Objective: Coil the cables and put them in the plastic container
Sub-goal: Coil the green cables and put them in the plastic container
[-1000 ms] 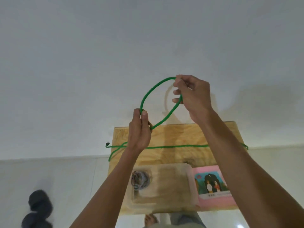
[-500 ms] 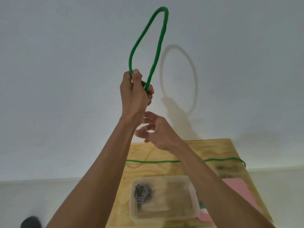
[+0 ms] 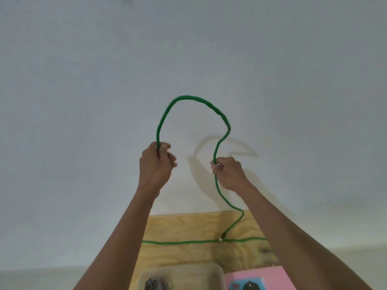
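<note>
I hold a green cable up in front of a white wall, and it arches between my two hands. My left hand is closed on one side of the arch. My right hand grips the other side. Below the right hand the cable hangs down to its plug end just above the wooden table. Another green stretch lies straight across the table. The clear plastic container sits at the bottom edge with a dark coiled cable inside.
A pink card or booklet lies on the table right of the container. The white wall rises directly behind the table. Pale floor shows at both lower corners.
The narrow loop held high in my left hand has widened into an arch. My right hand came up from below and took hold of the cable. The view tilted upward.
</note>
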The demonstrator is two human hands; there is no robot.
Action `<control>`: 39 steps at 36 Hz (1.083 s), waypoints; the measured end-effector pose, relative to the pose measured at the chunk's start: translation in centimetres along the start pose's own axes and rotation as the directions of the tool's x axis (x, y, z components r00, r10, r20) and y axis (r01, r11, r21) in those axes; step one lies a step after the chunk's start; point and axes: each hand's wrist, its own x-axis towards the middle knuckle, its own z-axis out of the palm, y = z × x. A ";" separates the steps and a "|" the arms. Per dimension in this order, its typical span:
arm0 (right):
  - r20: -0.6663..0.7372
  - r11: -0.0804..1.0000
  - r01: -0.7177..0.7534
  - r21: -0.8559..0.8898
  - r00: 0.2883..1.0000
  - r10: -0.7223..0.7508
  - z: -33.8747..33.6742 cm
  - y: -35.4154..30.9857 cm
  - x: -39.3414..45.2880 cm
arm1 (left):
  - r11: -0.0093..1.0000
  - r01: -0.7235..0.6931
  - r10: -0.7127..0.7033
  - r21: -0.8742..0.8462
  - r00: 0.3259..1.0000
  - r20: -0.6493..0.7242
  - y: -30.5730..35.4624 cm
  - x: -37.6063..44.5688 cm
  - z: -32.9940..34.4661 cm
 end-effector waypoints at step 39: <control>-0.084 0.826 0.523 0.211 0.851 -0.518 0.6 -7.8 -0.4 | 0.652 0.493 -0.021 -0.576 0.771 0.636 1.5 -3.9 -2.5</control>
